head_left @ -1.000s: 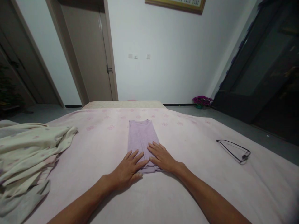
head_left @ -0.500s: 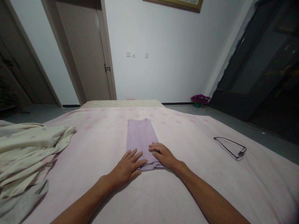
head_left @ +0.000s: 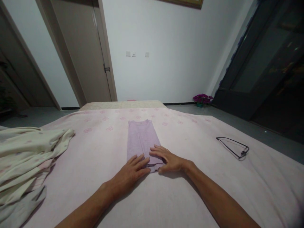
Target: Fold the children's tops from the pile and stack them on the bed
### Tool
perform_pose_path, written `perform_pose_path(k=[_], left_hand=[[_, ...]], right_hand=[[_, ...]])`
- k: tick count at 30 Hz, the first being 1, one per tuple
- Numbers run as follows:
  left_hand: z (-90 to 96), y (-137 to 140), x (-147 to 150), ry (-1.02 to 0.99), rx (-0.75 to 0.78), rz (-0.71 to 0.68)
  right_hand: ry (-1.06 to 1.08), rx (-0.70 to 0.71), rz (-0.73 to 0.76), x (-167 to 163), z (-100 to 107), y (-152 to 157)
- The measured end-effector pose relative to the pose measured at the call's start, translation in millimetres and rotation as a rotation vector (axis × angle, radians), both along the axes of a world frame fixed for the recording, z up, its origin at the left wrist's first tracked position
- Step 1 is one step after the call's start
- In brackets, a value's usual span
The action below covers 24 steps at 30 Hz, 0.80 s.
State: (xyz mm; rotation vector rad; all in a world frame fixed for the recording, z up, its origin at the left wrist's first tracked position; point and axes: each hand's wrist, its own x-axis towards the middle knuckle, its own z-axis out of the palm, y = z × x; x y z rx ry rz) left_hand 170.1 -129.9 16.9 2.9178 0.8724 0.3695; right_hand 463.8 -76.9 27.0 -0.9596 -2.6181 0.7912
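A view from a head-worn camera looks down at a bed (head_left: 213,196) covered by a pale pink sheet with a faint flower print. A lilac striped top (head_left: 142,139), folded into a long narrow strip, lies in the middle of the bed with its neckline pointing away from the person. Both bare hands meet at its near hem. The left hand (head_left: 133,172) lies flat with fingers spread, its fingertips on the hem's left corner; its grip is open and closes on nothing. The right hand (head_left: 169,160) rests on the right corner with fingers extended over the cloth and the thumb low beside the edge; whether the thumb is tucked under the hem cannot be told.

To the left, a heap of cream and grey clothes (head_left: 26,161) sits on the bed, well apart from the top. To the right lies a thin black wire hanger (head_left: 234,147), also well apart. Beyond the bed stand a white wall, a door and a small pot of purple flowers (head_left: 201,98).

A likely risk: the side folds look loose, so lifting one corner ahead of the other could pull them open or skew the strip.
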Motion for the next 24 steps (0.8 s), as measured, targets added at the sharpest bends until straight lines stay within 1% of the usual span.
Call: perform_pose_path(k=[3,6,8,11,14,16,19,21,24], left_hand=[[1.9,-4,7,-0.014,-0.016,-0.037],[3.4,-8,15,-0.068,-0.021,-0.046],[5.3,-10,20,-0.127,-0.019,-0.038],[9.3,-13,27,-0.185,-0.024,-0.032],[12.8,-14,30,-0.189,-0.041,-0.041],[14.6,-14,30,-0.177,-0.048,-0.045],[17.3,-14,30,-0.155,-0.05,-0.043],[19.3,-14,31,-0.142,-0.051,-0.041],[20.8,-15,31,-0.119,-0.054,-0.042]], right_hand=[[0.013,-0.066,0.0,5,8,-4],[0.047,-0.062,-0.047,3,16,-10],[0.05,0.004,-0.065,1,23,-15],[-0.012,0.131,-0.088,-2,36,-23],[-0.097,0.184,-0.131,0,48,-30],[-0.157,0.168,-0.161,1,53,-35],[-0.225,0.084,-0.214,1,55,-38],[-0.216,0.051,-0.232,0,53,-37],[-0.183,0.045,-0.214,-1,49,-34]])
